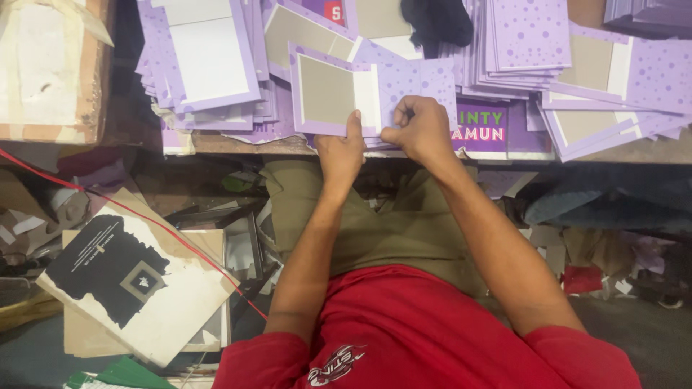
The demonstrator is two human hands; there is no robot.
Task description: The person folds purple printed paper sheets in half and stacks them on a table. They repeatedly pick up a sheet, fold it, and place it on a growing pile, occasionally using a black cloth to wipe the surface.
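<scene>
An open purple cover (339,94) with a grey board inside and a white spine strip lies at the near edge of the worktable (238,144). My left hand (340,153) presses its thumb on the cover's lower edge beside the white strip. My right hand (420,130) pinches the purple dotted flap (422,79) at its lower left corner, fingers curled. Both hands touch the same cover, close together.
Stacks of purple dotted covers (526,43) and open covers with white panels (209,57) fill the table. A black cloth (436,20) lies at the back. A cardboard box (50,72) stands at left. Paper scraps, boards and a red cord (144,216) litter the floor.
</scene>
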